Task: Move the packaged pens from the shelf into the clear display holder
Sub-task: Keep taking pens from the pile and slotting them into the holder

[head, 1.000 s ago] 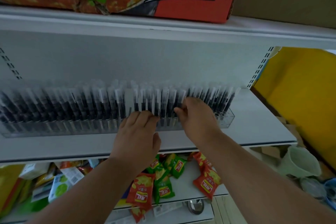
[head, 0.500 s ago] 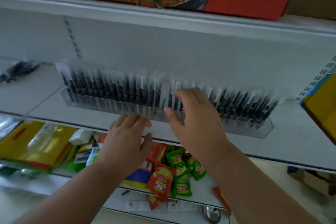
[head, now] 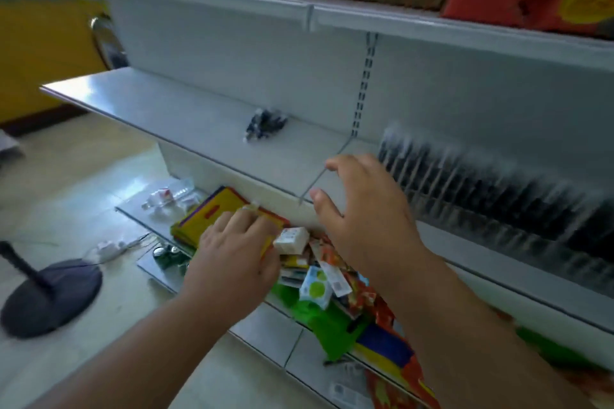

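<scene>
Right hand (head: 368, 219) grip spread wide, empty, above shelf (head: 206, 116). Left hand (head: 237, 257) fingers loosely curled, empty. Clear display holder (head: 518, 236) held pen row; loose packaged pens (head: 264, 124) lay on shelf, left.

Both forearms are bare to the frame edge: no sleeves, watch or rings.

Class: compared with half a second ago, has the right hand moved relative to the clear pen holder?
Yes. The right hand was over the clear pen holder; now it is clear of the holder's left end, open, nearer the loose pens.
</scene>
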A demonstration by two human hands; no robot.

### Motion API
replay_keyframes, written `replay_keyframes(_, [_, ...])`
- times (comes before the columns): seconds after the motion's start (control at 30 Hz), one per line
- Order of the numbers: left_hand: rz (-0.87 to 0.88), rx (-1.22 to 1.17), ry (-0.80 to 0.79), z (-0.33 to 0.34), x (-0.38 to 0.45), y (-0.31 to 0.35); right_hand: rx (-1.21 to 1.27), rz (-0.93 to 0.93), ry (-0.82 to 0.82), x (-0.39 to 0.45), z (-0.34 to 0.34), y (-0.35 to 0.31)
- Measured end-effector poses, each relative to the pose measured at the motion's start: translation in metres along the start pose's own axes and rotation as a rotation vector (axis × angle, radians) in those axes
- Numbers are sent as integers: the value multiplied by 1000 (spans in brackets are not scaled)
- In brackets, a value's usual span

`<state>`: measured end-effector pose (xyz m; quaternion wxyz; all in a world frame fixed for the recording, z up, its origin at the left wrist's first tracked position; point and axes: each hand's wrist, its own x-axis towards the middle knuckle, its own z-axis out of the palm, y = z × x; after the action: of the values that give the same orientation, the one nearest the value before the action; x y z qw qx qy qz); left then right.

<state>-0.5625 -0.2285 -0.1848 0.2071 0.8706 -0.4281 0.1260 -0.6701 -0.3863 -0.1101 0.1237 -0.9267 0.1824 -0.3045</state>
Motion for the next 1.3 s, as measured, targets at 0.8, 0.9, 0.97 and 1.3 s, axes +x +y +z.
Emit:
replay_keyframes(0.8, [-70,-109,-152,14,172,-184,1,117,-133,199,159,-42])
replay_keyframes(0.9, [-58,-126,-236,31,201,-202,-6,175,-99,214,177,-38])
replay_keyframes(0.97, [-48,-136,-267,43,224,-212,-33,213,-72,220,185,-37])
replay_keyframes(1.3, [100,-48,-436,88,338,-224,-126,545,111,230,209,-35])
